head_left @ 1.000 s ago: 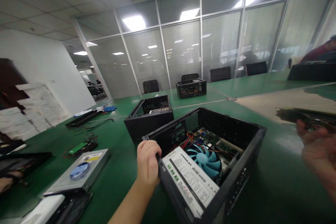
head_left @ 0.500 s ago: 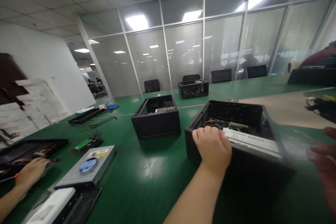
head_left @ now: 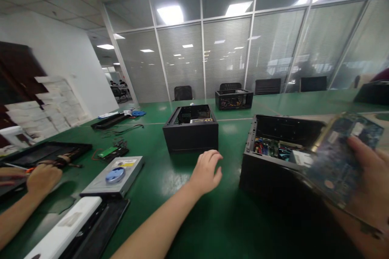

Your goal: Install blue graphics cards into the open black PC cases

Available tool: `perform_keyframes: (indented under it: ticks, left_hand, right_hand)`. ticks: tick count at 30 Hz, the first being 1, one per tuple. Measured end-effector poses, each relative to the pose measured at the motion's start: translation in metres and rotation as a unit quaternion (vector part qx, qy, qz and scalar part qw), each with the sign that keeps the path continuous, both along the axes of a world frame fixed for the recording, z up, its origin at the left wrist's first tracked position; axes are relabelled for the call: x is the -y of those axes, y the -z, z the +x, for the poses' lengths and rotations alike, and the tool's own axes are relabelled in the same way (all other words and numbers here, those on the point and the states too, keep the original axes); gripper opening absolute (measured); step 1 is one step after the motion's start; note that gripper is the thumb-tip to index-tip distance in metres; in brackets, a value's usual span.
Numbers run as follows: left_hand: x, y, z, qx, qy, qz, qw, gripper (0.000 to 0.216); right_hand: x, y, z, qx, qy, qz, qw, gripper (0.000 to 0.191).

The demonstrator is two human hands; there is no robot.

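Observation:
An open black computer case [head_left: 267, 170] sits on the green table, with boards and cables visible inside. My left hand [head_left: 206, 171] hovers over the table just left of the case, fingers apart, holding nothing. My right hand [head_left: 369, 182] at the right edge grips a blue-green circuit board [head_left: 343, 158], tilted and blurred, above the case's right side.
A second open case [head_left: 191, 129] stands behind my left hand and a third [head_left: 233, 99] farther back. An optical drive [head_left: 114, 176] and a white device [head_left: 62, 232] lie at lower left. Another person's hands [head_left: 42, 178] work at a black panel [head_left: 42, 151] on the left.
My left hand has let go of the case and moved left of it, opening. The case now sits flat, farther right. My right hand brought the circuit board in over the case.

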State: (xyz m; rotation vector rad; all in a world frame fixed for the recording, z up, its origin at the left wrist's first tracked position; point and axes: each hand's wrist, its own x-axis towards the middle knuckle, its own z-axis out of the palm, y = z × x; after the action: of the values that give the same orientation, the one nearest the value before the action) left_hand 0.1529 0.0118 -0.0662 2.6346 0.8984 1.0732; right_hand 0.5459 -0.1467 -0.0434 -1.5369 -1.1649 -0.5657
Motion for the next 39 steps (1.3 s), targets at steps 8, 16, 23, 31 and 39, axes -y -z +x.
perform_keyframes:
  ticks: [8,16,23,31,39]
  left_hand:
    - [-0.017,0.038,-0.027,-0.095,-0.035,-0.066,0.993,0.033]
    - [-0.007,0.032,-0.010,-0.215,0.027,-0.056,0.975,0.020]
    - [-0.004,0.027,-0.010,-0.247,0.002,-0.061,0.967,0.019]
    - [-0.006,0.005,-0.014,-0.227,-0.083,-0.025,0.970,0.028]
    - [-0.131,-0.092,-0.025,-0.173,-0.329,0.058,0.927,0.070]
  right_hand:
    - [-0.059,-0.034,-0.007,0.091,0.156,-0.045,0.983,0.075]
    - [-0.147,-0.040,0.047,0.102,0.171,-0.093,0.975,0.070]
    - [-0.200,-0.031,0.062,0.064,0.175,-0.100,0.977,0.065]
    - [-0.200,-0.038,0.056,0.058,0.179,-0.131,0.973,0.062]
    - [-0.199,-0.039,0.050,0.059,0.185,-0.132,0.972,0.061]
